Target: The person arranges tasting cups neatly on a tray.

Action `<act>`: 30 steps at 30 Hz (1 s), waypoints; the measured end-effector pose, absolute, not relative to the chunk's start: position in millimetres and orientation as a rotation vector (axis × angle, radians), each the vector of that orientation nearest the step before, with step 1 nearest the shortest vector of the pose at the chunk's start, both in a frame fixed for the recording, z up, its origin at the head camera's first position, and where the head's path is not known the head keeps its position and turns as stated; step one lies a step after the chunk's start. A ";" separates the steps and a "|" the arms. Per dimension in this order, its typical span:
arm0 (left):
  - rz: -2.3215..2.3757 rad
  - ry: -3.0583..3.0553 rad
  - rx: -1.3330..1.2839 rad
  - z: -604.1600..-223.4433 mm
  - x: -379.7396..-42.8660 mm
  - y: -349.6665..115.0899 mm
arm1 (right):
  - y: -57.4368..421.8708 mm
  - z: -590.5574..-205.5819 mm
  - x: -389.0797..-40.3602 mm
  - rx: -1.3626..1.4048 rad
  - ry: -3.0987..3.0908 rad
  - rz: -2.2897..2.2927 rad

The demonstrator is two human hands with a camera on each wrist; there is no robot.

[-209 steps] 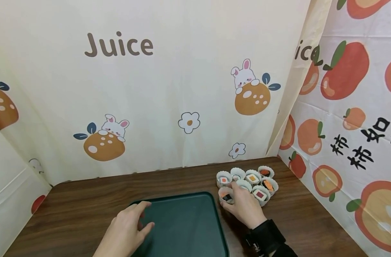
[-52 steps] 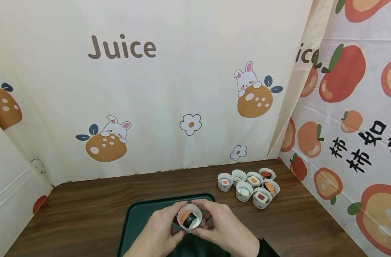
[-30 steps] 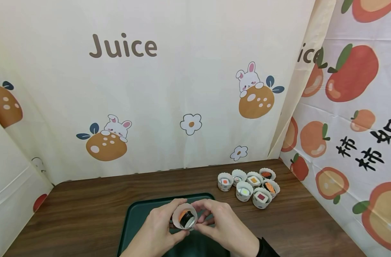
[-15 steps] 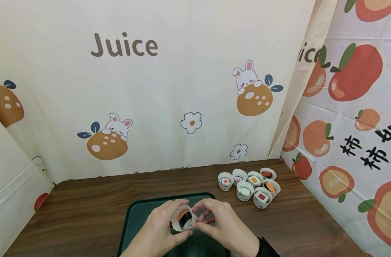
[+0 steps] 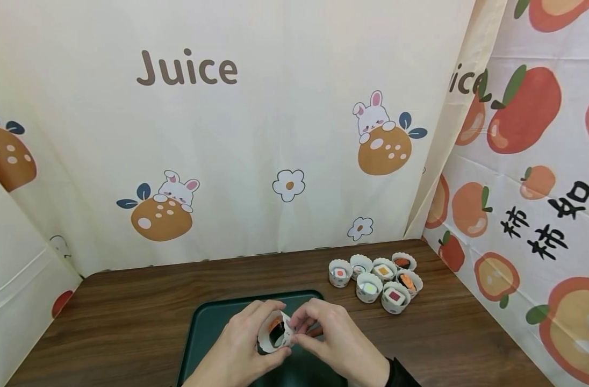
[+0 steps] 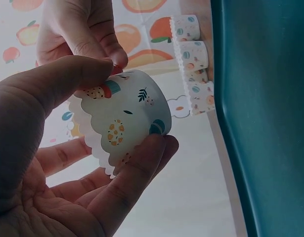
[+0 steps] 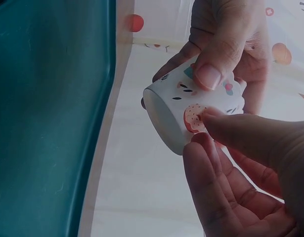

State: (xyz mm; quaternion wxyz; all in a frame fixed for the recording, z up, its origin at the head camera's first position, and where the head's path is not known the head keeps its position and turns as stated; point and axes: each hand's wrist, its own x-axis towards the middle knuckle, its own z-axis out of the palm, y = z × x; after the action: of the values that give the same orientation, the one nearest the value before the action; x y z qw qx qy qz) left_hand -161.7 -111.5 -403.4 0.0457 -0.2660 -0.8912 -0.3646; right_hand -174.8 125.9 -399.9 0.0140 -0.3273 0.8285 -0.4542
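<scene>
Over the dark green tray (image 5: pixel 208 318), my left hand (image 5: pixel 238 346) grips a white scalloped paper baking cup (image 6: pixel 129 111), thumb on one side and fingers on the other. The cup is tilted, its printed wall and base facing the wrist cameras. Inside it sits a toy-like sushi piece (image 5: pixel 277 330), orange and white with a black band. My right hand (image 5: pixel 337 337) pinches the cup's right side; in the right wrist view its thumb (image 7: pixel 218 121) lies against the printed wall. The sushi piece is hidden in both wrist views.
Several similar paper cups (image 5: pixel 367 288) holding sushi pieces cluster at the back right of the wooden table (image 5: pixel 130 312). A printed curtain (image 5: pixel 217 134) hangs behind the table, and a fruit-patterned one (image 5: pixel 512 226) stands along its right side.
The right hand has brought this cup from the cluster to over the tray, where the left hand has taken hold. Over the last second the cup has tilted further within the hands.
</scene>
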 end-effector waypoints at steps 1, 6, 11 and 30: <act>-1.115 -2.726 -0.813 -403.5 -161.8 -111.6 | 125.7 -400.0 -174.5 -1.022 2.583 -1.410; -1.115 -2.761 -0.819 -403.4 -162.7 -111.8 | 124.7 -400.5 -173.6 -1.048 2.590 -1.396; -1.119 -2.789 -0.828 -403.7 -163.7 -111.8 | 124.3 -401.8 -173.5 -1.086 2.586 -1.388; -1.133 -2.755 -0.877 -407.8 -163.4 -111.6 | 123.4 -403.2 -173.5 -1.138 2.582 -1.324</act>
State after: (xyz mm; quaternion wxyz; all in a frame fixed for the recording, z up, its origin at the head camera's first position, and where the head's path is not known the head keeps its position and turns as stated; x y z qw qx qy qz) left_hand -163.4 -111.6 -407.8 0.0182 -0.2823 -0.8871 -0.3649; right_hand -173.5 123.4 -403.2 0.0123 -0.3650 0.8284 -0.4247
